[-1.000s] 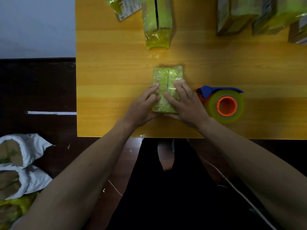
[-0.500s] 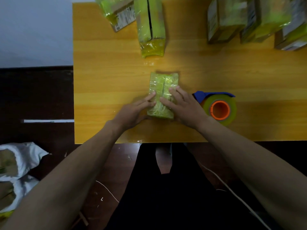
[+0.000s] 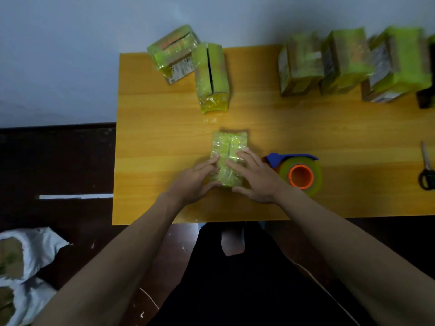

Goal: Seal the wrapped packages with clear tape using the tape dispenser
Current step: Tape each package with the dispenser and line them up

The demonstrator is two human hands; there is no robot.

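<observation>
2 hands, both mine, press flat on 1 wrapped package lying near the front edge of the yellow table. My left hand spreads its fingers over the package's left half, thumb at the near end; my right hand lies spread over the right half, thumb along the near edge. Neither hand curls round anything. 1 tape dispenser, blue-framed with an orange core and a clear roll, sits just right of my right hand, my wrist covering its near-left edge.

At the floor's lower left, 1 white sack gapes open with brownish contents I cannot identify; the frame cuts it off.

Toward the back of the table I count 5 more green-wrapped packages: 2 at back left, the far one overhanging the table's rear edge, and 3 at back right, blurred, their labels unreadable. 1 dark object beyond them is cropped by the right edge. 1 pair of scissors lies at far right, well apart from the dispenser.
</observation>
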